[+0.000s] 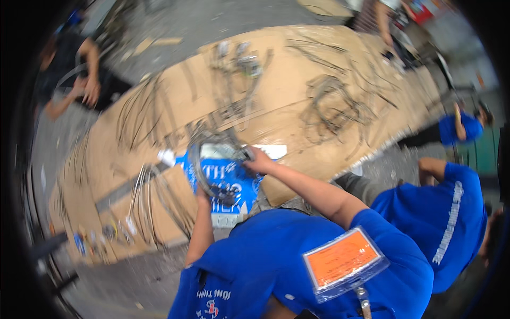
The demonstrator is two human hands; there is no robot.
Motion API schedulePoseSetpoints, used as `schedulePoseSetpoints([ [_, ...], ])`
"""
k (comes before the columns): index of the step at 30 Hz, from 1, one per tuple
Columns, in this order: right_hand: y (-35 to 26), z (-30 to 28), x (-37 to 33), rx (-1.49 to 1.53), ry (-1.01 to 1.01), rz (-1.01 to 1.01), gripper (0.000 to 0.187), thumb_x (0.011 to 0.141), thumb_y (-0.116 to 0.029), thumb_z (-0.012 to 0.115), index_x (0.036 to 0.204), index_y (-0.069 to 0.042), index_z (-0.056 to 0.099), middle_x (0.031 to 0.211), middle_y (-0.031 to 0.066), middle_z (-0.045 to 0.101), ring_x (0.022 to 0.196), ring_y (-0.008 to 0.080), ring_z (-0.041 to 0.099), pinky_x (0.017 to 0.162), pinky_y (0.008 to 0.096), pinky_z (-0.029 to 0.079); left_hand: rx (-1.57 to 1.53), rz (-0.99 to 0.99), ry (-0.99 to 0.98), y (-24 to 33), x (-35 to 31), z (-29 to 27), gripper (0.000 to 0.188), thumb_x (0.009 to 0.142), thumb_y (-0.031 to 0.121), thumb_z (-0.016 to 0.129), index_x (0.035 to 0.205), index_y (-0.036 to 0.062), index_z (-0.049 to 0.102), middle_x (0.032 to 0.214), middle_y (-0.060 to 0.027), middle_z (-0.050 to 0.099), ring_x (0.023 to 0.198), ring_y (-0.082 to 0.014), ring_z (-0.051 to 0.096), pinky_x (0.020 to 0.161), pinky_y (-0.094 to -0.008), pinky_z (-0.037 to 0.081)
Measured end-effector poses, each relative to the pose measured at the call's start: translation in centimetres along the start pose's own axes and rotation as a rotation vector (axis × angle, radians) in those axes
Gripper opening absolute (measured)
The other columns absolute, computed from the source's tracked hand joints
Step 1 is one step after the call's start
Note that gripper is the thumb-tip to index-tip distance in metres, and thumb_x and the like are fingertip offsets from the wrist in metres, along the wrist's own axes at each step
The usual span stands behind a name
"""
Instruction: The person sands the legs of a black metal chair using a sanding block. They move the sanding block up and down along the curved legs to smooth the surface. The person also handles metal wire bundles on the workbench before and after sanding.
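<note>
1. Through the head camera I see 2 bare hands at work, with motion blur over both.
2. Right hand (259,161): fingers drawn narrow around a dark part of the grey cable bundle (194,159).
3. Left hand (202,193): against the bundle's lower loop; its fingers are hidden, so I cannot tell how far they close.
4. The bundle arches between and beyond the hands, over a blue printed sheet (249,198); dark connectors (227,195) hang just right of the left hand.
5. Beneath lies a cardboard-covered table (276,130).
6. Left of the left hand: pale cables (139,196).
7. Beyond and right of the right hand: a loose cable tangle (330,114).
8. Well right of both hands: a co-worker in a blue shirt (425,218).
9. Far left of them: a co-worker in dark clothing (66,58).
</note>
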State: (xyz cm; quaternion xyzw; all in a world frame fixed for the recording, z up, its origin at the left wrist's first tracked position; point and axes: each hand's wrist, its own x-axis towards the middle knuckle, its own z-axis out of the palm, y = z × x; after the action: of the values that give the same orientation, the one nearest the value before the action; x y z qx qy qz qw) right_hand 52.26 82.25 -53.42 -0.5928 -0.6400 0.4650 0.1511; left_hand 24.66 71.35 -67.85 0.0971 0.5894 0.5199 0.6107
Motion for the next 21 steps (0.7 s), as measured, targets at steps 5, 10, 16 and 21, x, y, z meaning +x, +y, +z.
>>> schedulePoseSetpoints([
  [5,0.7,-4.1,-0.9,0.075,0.221,-0.021,0.055,0.073,-0.026,0.069,0.120,-0.007,0.048,0.103,0.0233,0.057,0.097,0.0355,0.057,0.084,0.0415,0.046,-0.096,-0.152,0.079,2.0,0.4,-1.6,0.064,0.093,0.057,0.030,0.127,0.0048,0.044,0.127,-0.0133,0.049,0.115,-0.0294,0.049,0.097,-0.0420,0.040],
  [10,6.5,-13.8,-3.8,0.482,0.586,0.062,0.029,0.076,-0.016,0.067,0.101,-0.010,0.054,0.085,0.0083,0.059,0.076,0.0185,0.056,0.067,0.0308,0.046,-0.102,-0.197,0.165,4.7,0.1,-1.4,0.060,0.093,0.054,0.031,0.125,0.0051,0.044,0.128,-0.0121,0.048,0.117,-0.0279,0.047,0.098,-0.0439,0.039],
  [16,17.5,-23.4,-10.9,0.459,1.268,0.243,0.022,0.082,-0.017,0.062,0.099,-0.007,0.053,0.083,0.0099,0.062,0.072,0.0226,0.058,0.065,0.0320,0.047,0.289,-0.126,0.183,7.7,-1.5,-2.2,0.056,0.094,0.052,0.031,0.130,0.0107,0.043,0.126,-0.0092,0.050,0.115,-0.0240,0.048,0.095,-0.0419,0.037],
  [21,25.1,-23.3,-13.3,0.081,1.196,0.647,0.042,0.074,-0.020,0.066,0.112,-0.006,0.054,0.091,0.0181,0.065,0.087,0.0336,0.062,0.080,0.0381,0.048,0.556,-0.074,0.243,10.4,-3.1,-2.3,0.057,0.094,0.051,0.032,0.134,0.0115,0.041,0.129,-0.0112,0.048,0.117,-0.0263,0.047,0.096,-0.0455,0.036],
])
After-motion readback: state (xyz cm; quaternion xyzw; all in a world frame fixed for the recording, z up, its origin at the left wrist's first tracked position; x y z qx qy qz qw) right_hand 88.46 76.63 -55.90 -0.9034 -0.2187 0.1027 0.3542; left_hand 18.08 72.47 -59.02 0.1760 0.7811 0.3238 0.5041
